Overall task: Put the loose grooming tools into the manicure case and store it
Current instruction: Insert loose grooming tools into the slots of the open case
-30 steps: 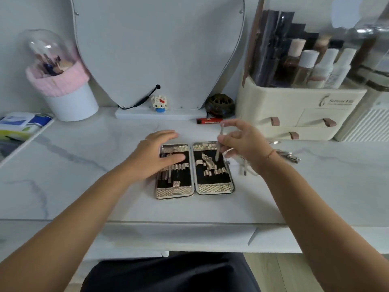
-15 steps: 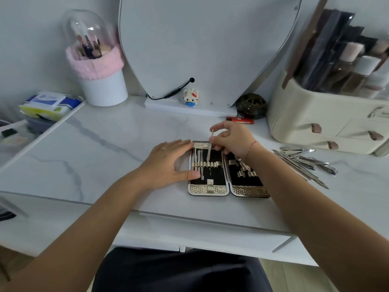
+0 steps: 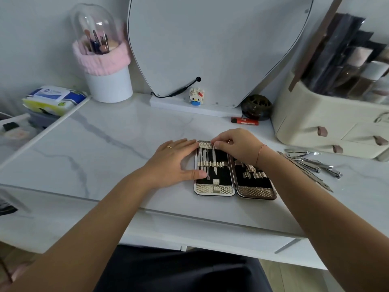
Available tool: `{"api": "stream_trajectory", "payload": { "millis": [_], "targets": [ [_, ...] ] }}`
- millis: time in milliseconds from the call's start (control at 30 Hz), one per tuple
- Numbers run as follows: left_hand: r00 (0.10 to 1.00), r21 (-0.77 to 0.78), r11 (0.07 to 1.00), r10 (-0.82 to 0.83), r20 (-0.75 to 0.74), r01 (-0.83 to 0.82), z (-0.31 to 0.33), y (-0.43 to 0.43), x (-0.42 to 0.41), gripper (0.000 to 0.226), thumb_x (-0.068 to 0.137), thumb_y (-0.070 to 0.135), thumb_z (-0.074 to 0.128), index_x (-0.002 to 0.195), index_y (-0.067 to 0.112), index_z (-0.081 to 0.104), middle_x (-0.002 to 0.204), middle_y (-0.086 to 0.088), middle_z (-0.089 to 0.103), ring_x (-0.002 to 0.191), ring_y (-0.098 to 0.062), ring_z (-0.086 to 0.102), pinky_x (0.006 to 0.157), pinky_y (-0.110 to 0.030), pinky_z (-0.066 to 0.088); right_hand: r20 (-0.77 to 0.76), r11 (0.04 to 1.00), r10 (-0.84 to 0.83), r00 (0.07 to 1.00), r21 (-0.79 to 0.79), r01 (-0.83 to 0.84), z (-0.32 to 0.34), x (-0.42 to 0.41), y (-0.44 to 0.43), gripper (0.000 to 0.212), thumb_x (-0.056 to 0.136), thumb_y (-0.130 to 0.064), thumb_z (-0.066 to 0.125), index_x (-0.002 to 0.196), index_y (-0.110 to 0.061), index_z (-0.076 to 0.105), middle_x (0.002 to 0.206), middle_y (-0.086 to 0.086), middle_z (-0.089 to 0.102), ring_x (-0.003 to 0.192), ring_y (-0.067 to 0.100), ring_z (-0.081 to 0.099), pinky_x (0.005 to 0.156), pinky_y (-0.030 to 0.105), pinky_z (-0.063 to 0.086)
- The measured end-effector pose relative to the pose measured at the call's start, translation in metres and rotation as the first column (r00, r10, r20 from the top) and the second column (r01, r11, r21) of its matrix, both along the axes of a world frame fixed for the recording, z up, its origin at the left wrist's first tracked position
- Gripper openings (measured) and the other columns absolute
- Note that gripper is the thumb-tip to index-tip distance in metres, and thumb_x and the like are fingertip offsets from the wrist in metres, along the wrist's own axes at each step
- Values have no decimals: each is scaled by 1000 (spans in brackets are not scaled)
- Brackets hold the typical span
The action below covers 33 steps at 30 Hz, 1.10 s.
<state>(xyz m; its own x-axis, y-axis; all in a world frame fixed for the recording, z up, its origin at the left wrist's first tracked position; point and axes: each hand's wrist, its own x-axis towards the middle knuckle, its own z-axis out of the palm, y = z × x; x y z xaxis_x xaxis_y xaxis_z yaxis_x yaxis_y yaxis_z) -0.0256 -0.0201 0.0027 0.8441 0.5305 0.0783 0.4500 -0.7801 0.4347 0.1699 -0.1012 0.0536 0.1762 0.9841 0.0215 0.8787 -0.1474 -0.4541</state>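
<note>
The manicure case (image 3: 214,189) lies open flat on the marble vanity top, two gold-edged halves with black lining. My left hand (image 3: 174,163) lies flat against the case's left edge, thumb touching the left half. My right hand (image 3: 237,146) pinches the top of a thin metal tool (image 3: 214,160) that sits through the elastic loops of the left half, beside a few other slim tools. The right half is partly hidden by my wrist. Several loose metal grooming tools (image 3: 311,165) lie in a pile to the right of the case.
A cream cosmetics organiser (image 3: 328,127) with drawers stands at the right. A mirror base (image 3: 189,104), a small block figure (image 3: 196,95), a dark round jar (image 3: 255,106) and a red lighter (image 3: 244,120) sit behind the case. A brush holder (image 3: 107,81) and wipes (image 3: 52,100) are at the left.
My right hand carried the thin tool from over the right half to the left half and lowered it into the loops. The view also shifted, so the scene sits further right.
</note>
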Motion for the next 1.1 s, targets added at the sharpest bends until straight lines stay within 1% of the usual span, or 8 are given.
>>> {"api": "stream_trajectory", "payload": {
  "millis": [100, 333, 400, 500, 600, 700, 867, 1100],
  "targets": [
    [1000, -1, 1000, 6, -5, -6, -1, 1, 0, 115, 53, 94, 27, 147, 29, 17, 155, 8, 19, 143, -6, 8, 112, -27, 0, 111, 999, 30, 993, 16, -32, -3, -1, -4, 30, 96, -27, 46, 120, -24, 63, 86, -13, 51, 88, 8, 45, 79, 19, 30],
    [1000, -11, 1000, 5, -10, -5, -1, 1, 0, 118, 51, 97, 21, 147, 30, 16, 155, 9, 18, 143, -6, 7, 114, -29, 1, 186, 1000, 22, 982, -2, -22, -13, 4, -11, 32, 96, -32, 43, 124, -29, 58, 95, -2, 43, 88, 11, 44, 77, 25, 33],
    [1000, -10, 1000, 8, -8, -8, -1, 1, 1, 118, 51, 97, 21, 147, 30, 16, 155, 9, 19, 143, -6, 7, 114, -29, 1, 96, 1000, -7, 995, 29, 4, -13, 6, -12, 27, 92, -32, 51, 115, -27, 64, 87, -2, 48, 80, 12, 47, 69, 24, 35],
    [1000, -8, 1000, 10, -11, -10, 0, 1, 1, 119, 49, 98, 20, 147, 30, 16, 155, 10, 19, 143, -6, 7, 114, -29, 1, -185, 991, -114, 976, 50, 126, -8, 4, -8, 18, 85, -27, 64, 97, -18, 73, 77, -4, 61, 71, 11, 54, 63, 21, 41],
    [1000, 0, 1000, 16, -18, -16, 1, 0, 1, 120, 48, 98, 19, 147, 29, 18, 155, 10, 19, 143, -6, 8, 114, -29, 1, -237, 985, -168, 957, -9, 171, -4, 1, 5, 16, 82, -23, 68, 92, -13, 74, 84, 0, 68, 80, 14, 61, 75, 26, 49],
    [1000, -1, 1000, 22, -20, -22, 2, -1, 1, 120, 48, 98, 19, 147, 30, 18, 155, 10, 19, 142, -6, 8, 114, -29, 1, -245, 979, -204, 948, -38, 201, -2, 0, 13, 15, 81, -24, 69, 91, -14, 74, 85, 0, 69, 80, 15, 62, 76, 30, 53],
    [1000, -8, 1000, 18, -15, -18, 2, -1, 0, 118, 49, 98, 20, 147, 31, 18, 155, 10, 20, 142, -6, 9, 115, -31, 2, -221, 974, -228, 948, -74, 216, 1, 1, 15, 26, 80, -32, 69, 94, -11, 73, 80, 0, 66, 78, 16, 58, 71, 27, 44],
    [1000, 7, 1000, 21, -8, -20, 3, -2, 0, 118, 49, 98, 19, 147, 31, 19, 155, 9, 21, 143, -8, 11, 114, -30, 3, -10, 936, -297, 955, -200, 289, 1, -2, 30, 54, 74, -47, 71, 105, -3, 67, 100, 12, 68, 92, 25, 62, 76, 30, 49]
  ]
}}
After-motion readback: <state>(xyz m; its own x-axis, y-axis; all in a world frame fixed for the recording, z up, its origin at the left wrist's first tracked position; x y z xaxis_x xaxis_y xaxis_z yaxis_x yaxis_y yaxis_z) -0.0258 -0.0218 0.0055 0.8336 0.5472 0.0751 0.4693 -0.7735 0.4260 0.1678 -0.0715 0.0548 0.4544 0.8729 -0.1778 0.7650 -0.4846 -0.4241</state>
